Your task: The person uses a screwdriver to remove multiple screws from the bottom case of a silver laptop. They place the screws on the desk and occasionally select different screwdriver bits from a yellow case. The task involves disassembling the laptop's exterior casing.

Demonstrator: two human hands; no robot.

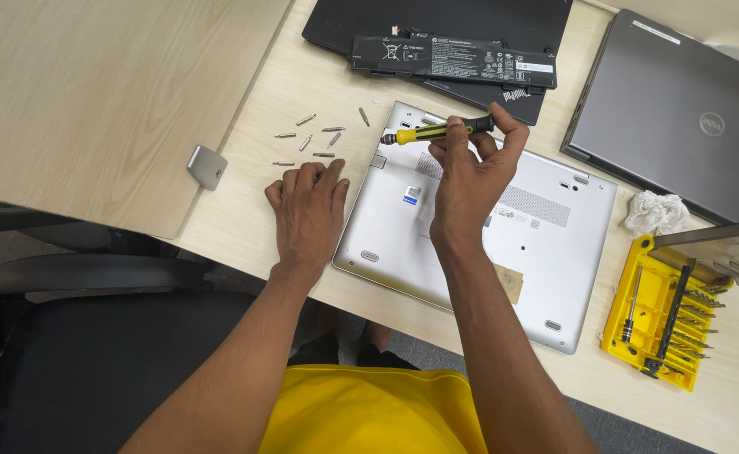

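Leftmost, well apart from both hands, a small grey metal tab [207,166] lies at the edge of the pale wooden table [243,202]. Just beyond the fingertips of the left hand [307,208], loose screwdriver bits [312,141] are scattered on the wood. That hand rests flat and open, palm down, holding nothing, its fingers just beside the left edge of the silver laptop [470,244], which lies bottom side up. Over the laptop's far left part, the right hand [468,175] is raised and closed around a yellow and black screwdriver [437,130], held almost level with its tip pointing left. Beyond this hand, a black battery pack [453,59] lies across a black laptop [437,25]. Farther right sits a closed grey laptop [680,109], then a crumpled white tissue [655,212], and nearest the right edge a yellow tool tray [659,315] with bits and drivers.
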